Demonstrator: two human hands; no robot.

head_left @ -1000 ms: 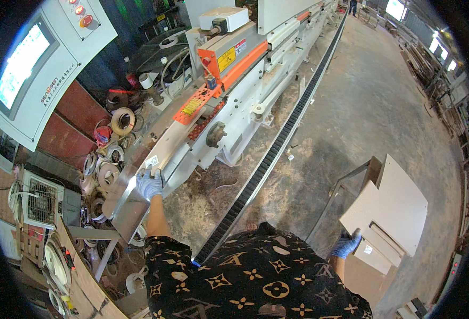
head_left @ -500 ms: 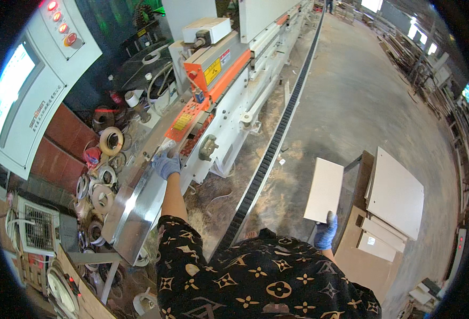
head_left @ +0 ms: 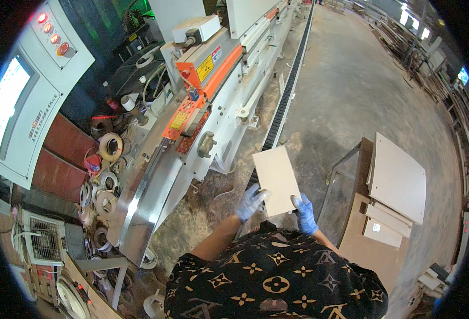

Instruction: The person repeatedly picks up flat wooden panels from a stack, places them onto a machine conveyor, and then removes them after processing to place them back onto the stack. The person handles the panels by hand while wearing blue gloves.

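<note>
Head view: at lower centre, the left hand [head_left: 250,201] and right hand [head_left: 304,212] each pinch the near edge of a pale board [head_left: 276,179]. Held only there, it could tip and strike the machine [head_left: 192,133] at left.

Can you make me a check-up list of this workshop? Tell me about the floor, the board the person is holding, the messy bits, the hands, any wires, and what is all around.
Surface: grey concrete floor, with sawdust beside the long machine.
Job's things: one pale flat board, held in the air in front of the person.
Clutter: rolls of edge tape heaped at the machine's left.
Grips: left hand in a blue glove holds the board's near left corner; right hand, also gloved, holds its near right edge.
Cables: a black cable chain runs along the floor by the machine.
Surroundings: a control panel with a lit screen at the left; a stack of pale boards at the right.
</note>
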